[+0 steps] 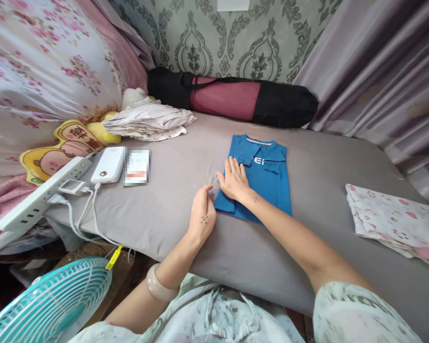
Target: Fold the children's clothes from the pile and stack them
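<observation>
A folded blue polo shirt (pixel 268 178) lies flat on the grey bed sheet (pixel 164 214). My right hand (pixel 234 181) rests palm down on the shirt's left side, fingers stretched out and flat. My left hand (pixel 201 216) sits just left of the shirt's lower left corner, fingers curled and pinched together at the sheet or the shirt's edge; what it grips I cannot make out. A pale bangle is on my left wrist.
A folded pale garment pile (pixel 148 121) lies at the back left, a black and red rolled mat bag (pixel 236 97) along the wall. A power bank (pixel 109 164), a phone (pixel 137 166) and a power strip (pixel 39 195) lie left. Folded floral cloth (pixel 396 221) is right. A teal fan (pixel 50 300) stands below.
</observation>
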Motion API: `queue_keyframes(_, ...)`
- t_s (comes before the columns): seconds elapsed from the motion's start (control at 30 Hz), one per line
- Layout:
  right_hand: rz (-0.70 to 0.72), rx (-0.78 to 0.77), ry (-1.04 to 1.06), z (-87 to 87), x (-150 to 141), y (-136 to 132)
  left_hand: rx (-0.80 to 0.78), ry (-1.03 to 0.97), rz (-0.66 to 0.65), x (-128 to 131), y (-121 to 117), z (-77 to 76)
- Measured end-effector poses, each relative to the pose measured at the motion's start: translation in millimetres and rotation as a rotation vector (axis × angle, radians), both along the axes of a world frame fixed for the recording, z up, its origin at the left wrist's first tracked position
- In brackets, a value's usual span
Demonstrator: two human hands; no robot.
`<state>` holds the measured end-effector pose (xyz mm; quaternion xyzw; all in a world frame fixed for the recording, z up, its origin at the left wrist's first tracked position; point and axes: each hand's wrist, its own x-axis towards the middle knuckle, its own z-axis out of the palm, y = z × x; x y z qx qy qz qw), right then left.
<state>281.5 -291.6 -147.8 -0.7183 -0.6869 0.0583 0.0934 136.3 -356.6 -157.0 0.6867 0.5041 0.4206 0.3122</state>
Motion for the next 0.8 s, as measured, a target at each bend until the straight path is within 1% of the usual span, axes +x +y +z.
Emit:
queue_keyframes(0.1, 0.044, -0.050, 0.017, 0.1, -9.6, -17.5, 0.031, -0.001, -0.017, 0.2, 0.5, -0.6)
queue_keyframes(0.17, 0.043, -0.070, 0.028, -2.5, -13.9, -23.8, 0.046, -0.003, -0.023, 0.4, 0.7, -1.4)
queue_keyframes(0.3, 0.023, -0.064, 0.049, -5.1, -15.7, -24.6, 0.034, 0.005, -0.022, -0.6, 0.2, -1.3)
queue_keyframes(0.43, 0.037, -0.048, 0.062, 2.8, -15.9, -31.3, -0.004, 0.005, -0.019, -3.1, -0.4, 0.5)
queue_keyframes(0.57, 0.119, -0.037, 0.089, 8.6, -20.7, -54.0, -0.047, -0.013, -0.013, -3.4, -0.9, -0.4)
queue_keyframes(0.67, 0.138, -0.096, 0.129, 6.9, -25.5, -68.9, -0.070, -0.030, -0.005, -3.1, -1.9, -2.3)
queue_keyframes(0.73, 0.146, -0.130, 0.169, 6.3, -25.3, -71.1, -0.093, -0.039, -0.023, -5.4, -0.3, -1.4)
queue_keyframes(0.8, 0.163, -0.130, 0.216, 8.9, -17.9, -64.3, -0.126, -0.031, -0.085, -10.4, 7.1, 3.8)
